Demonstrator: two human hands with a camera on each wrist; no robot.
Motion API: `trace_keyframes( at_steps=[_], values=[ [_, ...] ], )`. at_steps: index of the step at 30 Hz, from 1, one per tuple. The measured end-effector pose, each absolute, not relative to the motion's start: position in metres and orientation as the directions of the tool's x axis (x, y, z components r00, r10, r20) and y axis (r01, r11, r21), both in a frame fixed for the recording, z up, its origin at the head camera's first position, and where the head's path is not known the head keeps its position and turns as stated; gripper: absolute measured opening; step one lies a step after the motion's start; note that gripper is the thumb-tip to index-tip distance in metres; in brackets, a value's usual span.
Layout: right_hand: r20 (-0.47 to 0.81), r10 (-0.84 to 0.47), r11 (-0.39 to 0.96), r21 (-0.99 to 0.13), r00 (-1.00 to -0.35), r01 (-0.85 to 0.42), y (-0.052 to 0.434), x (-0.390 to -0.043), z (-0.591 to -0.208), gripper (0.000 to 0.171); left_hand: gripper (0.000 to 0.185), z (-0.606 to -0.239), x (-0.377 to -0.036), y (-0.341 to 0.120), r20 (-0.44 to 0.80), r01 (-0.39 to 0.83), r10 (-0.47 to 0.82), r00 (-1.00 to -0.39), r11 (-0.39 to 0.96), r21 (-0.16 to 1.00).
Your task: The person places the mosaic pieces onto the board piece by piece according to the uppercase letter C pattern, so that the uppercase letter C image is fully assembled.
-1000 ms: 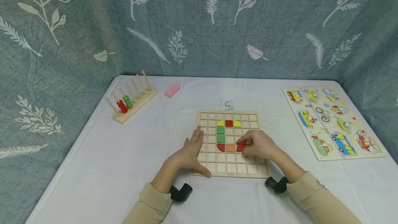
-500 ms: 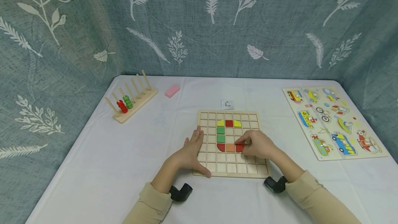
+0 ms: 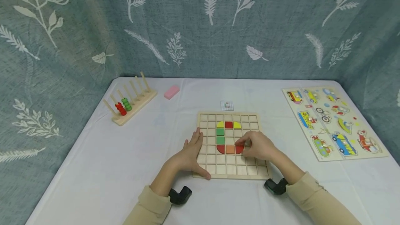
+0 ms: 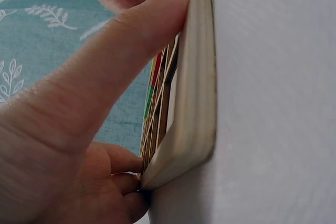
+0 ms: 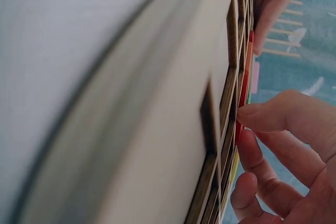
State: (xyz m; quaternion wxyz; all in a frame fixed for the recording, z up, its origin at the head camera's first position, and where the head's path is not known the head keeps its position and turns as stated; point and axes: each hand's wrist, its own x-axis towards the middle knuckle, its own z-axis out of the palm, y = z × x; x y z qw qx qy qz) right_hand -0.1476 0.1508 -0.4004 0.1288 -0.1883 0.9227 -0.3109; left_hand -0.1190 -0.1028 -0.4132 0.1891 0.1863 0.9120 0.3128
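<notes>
A wooden grid board lies on the table in the head view. My left hand rests along its left edge with straight, spread fingers, the thumb at the front left corner. With thumb and fingertips, my right hand pinches a red tile with a rounded corner at a cell right of an orange square tile. Another red rounded tile sits left of the orange one. Two green tiles, a red square and yellow rounded tiles fill cells farther back.
Behind the board lies a small pattern card. A peg stand with red and green beads and a pink block are at the back left. A vehicle picture puzzle lies at the right.
My right hand has shifted slightly left with the red rounded tile, which now lies against the orange square. The left hand stays on the board's edge. The head view has tilted slightly.
</notes>
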Motion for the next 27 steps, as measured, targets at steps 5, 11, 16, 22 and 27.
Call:
trace_keyframes(
  at_steps=[5, 11, 16, 22, 27],
  values=[
    [-0.106, -0.427, 0.737, -0.616, -0.898, -0.278, 0.151, -0.147, -0.399, 0.026, 0.135, -0.412, -0.118, -0.105, -0.223, 0.223, 0.459, -0.860, 0.732, 0.644],
    [-0.102, -0.425, 0.738, -0.614, -0.899, -0.279, 0.154, -0.147, -0.398, 0.026, 0.135, -0.413, -0.119, -0.106, -0.213, 0.231, 0.459, -0.862, 0.731, 0.642],
    [-0.081, -0.424, 0.738, -0.608, -0.902, -0.293, 0.157, -0.147, -0.398, 0.027, 0.135, -0.413, -0.120, -0.107, -0.215, 0.227, 0.460, -0.862, 0.728, 0.646],
    [-0.053, -0.439, 0.716, -0.624, -0.897, -0.313, 0.162, -0.147, -0.397, 0.027, 0.135, -0.413, -0.120, -0.108, -0.218, 0.224, 0.462, -0.860, 0.725, 0.651],
    [-0.008, -0.482, 0.663, -0.657, -0.876, -0.359, 0.170, -0.147, -0.397, 0.033, 0.135, -0.413, -0.120, -0.108, -0.222, 0.225, 0.461, -0.859, 0.729, 0.646]
  ],
)
